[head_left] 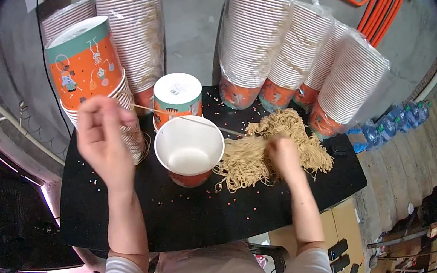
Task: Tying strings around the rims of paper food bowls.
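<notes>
My left hand (105,141) is raised left of an open white-lined cup (189,152), pinching a thin tan strand (155,111) that stretches rightward across the cup's top. On the right, my right hand (285,156) has its fingers curled around strands at the tangled pile of tan string (245,165). Behind the open cup, an upside-down orange cup with a white base (177,90) stands on others. A taller stack topped by an orange, teal-banded cup (84,69) is beside my left hand.
Plastic-wrapped stacks of cups (251,36) line the back of the black table (191,221). Small pale beads are scattered on it. Beyond are orange tubes (380,20), blue water bottles (397,121), steps (413,167) and, at lower right, cardboard (348,222) with black objects.
</notes>
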`<state>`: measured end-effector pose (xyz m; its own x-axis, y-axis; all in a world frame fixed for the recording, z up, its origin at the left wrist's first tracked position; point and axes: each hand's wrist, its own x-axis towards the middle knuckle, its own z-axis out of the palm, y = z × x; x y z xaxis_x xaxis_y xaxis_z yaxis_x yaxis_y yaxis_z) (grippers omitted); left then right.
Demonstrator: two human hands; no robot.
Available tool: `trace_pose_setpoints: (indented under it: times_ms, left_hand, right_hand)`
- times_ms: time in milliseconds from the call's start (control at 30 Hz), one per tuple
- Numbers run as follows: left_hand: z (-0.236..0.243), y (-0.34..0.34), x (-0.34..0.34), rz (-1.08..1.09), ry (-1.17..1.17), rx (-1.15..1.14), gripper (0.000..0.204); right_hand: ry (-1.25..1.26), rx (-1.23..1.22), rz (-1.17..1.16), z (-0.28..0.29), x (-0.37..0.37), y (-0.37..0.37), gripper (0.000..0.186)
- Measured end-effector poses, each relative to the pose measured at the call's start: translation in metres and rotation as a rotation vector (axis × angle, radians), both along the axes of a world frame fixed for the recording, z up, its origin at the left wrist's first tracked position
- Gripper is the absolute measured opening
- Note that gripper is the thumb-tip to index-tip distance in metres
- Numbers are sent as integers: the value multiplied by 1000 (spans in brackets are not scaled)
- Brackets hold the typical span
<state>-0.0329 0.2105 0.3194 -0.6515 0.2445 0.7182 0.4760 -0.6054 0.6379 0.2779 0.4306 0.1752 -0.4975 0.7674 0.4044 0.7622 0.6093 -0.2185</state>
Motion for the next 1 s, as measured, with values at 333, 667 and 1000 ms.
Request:
trace_pose_setpoints:
  times_ms: [333,667,1000]
  left_hand:
    - [9,-18,10,-452,99,-492,9]
    - [-9,9,45,-261,315,-623,10]
    - [-3,6,47,-554,288,-597,13]
  right_hand:
    - [133,222,-181,109,49,33,34]
    - [749,-1096,836,146,-108,-115,28]
    - [696,-529,642,164,-78,-106,7]
